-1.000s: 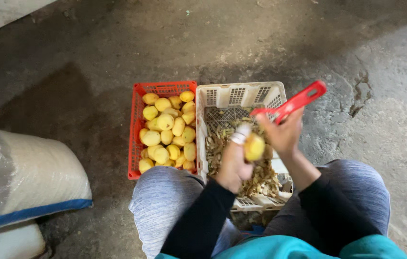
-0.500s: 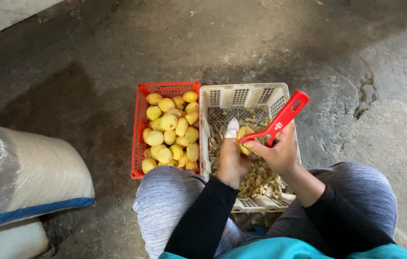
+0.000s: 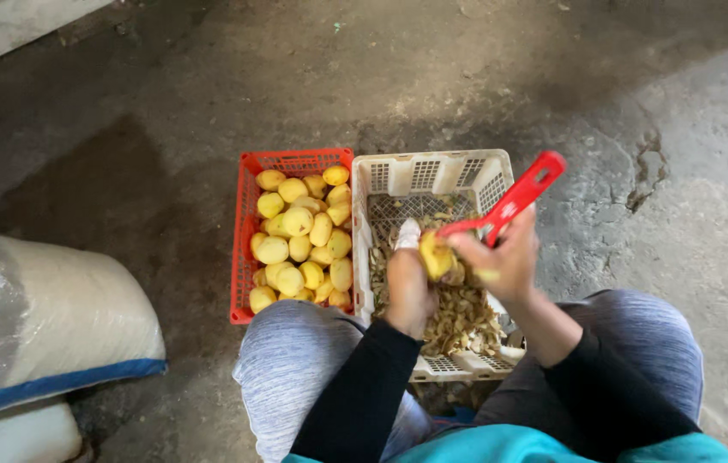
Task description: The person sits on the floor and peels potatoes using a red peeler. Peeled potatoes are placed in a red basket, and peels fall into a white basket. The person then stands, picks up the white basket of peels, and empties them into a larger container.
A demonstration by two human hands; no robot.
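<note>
My left hand (image 3: 407,287) grips a small yellow potato (image 3: 436,257) above a white plastic crate (image 3: 432,171) that holds a heap of peelings (image 3: 458,317). My right hand (image 3: 508,264) holds a red peeler (image 3: 514,201), whose blade end rests on the potato while its handle points up and to the right. One finger of my left hand wears a white covering. Left of the white crate sits a red plastic crate (image 3: 248,249) filled with several peeled yellow potatoes (image 3: 299,244).
I sit with my knees on either side of the crates' near edge, on a rough concrete floor (image 3: 166,111). A large white sack (image 3: 38,326) with a blue stripe lies at the left. A crack marks the floor (image 3: 647,176) at the right.
Both hands have shifted slightly down and left over the white crate. The peeler has stroked along the potato, and its handle has swung to a steeper angle.
</note>
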